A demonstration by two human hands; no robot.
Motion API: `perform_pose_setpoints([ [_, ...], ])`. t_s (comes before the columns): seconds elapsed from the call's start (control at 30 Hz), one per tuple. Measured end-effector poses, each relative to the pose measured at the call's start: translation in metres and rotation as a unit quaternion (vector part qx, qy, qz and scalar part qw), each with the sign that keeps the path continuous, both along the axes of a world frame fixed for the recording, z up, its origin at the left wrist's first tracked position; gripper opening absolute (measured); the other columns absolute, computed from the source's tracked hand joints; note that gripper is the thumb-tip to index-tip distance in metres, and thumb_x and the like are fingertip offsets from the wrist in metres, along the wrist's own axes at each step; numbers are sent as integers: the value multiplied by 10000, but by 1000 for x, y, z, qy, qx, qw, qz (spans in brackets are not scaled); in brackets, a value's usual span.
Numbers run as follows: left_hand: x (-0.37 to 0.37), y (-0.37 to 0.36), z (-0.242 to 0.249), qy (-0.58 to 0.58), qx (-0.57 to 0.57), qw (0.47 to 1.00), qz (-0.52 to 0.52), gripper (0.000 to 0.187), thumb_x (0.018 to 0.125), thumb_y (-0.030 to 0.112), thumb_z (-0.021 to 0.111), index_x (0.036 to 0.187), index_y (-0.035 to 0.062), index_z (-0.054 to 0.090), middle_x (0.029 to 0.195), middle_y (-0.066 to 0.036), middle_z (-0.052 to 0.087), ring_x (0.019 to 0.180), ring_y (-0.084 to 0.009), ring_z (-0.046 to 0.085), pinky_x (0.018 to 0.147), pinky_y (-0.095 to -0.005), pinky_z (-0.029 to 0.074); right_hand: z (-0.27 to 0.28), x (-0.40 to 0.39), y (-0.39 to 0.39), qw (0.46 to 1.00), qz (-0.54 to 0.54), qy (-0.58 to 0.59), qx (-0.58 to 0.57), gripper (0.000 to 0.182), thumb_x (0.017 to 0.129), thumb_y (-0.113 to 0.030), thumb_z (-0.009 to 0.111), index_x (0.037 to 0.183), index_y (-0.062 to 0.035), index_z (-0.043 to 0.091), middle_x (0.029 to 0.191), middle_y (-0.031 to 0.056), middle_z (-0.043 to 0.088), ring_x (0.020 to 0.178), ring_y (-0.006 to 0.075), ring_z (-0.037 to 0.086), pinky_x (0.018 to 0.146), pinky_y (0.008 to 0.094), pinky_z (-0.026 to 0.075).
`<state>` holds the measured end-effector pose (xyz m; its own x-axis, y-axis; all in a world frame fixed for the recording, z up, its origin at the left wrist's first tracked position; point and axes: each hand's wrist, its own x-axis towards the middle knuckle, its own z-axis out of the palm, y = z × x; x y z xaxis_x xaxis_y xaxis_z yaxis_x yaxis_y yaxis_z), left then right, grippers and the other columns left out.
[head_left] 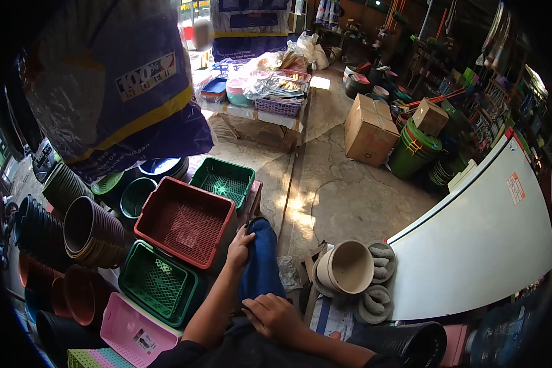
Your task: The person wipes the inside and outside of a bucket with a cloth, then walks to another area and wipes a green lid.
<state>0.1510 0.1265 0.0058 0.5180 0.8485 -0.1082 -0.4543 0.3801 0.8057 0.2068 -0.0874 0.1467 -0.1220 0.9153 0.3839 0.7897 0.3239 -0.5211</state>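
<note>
My left hand (241,246) is at the upper left edge of a piece of blue fabric (262,260), which may be a trouser leg. Its fingers are curled, and a small dark bit shows at their tips; I cannot make out what it is. Nearer to my body, my right hand (275,314) lies palm down by the lower end of the fabric, fingers loosely stretched and holding nothing. Left of my hands stand a red plastic basket (187,224), a green basket (159,285) and a pink basket (135,328).
Stacked pots (92,227) crowd the left side, under a large hanging printed bag (122,92). Beige pots (346,267) and a white panel (478,239) stand to the right. Farther off are a goods table (251,113), a cardboard box (371,130) and a green bin (416,150).
</note>
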Motion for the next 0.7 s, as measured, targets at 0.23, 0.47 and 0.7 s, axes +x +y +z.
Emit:
perform_pose_setpoints([
  [0.23, -26, -30, 49, -37, -77, 990, -111, 381, 952, 15, 498, 1331, -22, 483, 1139, -109, 648, 982, -148, 665, 839, -284, 558, 13, 32, 13, 995, -61, 76, 28, 217, 826, -111, 729, 1032, -71, 675, 884, 86, 632, 795, 261, 628, 693, 361, 514],
  [0.47, -36, -71, 73, -84, -78, 971, -210, 444, 960, 24, 498, 1400, -13, 451, 1243, -98, 621, 1073, -147, 633, 938, -285, 512, 5, 70, 43, 977, -139, 154, 54, 167, 844, -106, 716, 1010, -91, 720, 887, 96, 631, 837, 296, 630, 734, 383, 499],
  [0.7, -44, -87, 87, -57, -53, 976, -205, 527, 951, 27, 482, 1461, -34, 367, 1391, -125, 522, 1243, -172, 534, 1065, -307, 413, -11, 67, 43, 973, -143, 160, 83, 178, 825, -92, 722, 1002, -79, 715, 915, 95, 646, 846, 294, 633, 746, 384, 498],
])
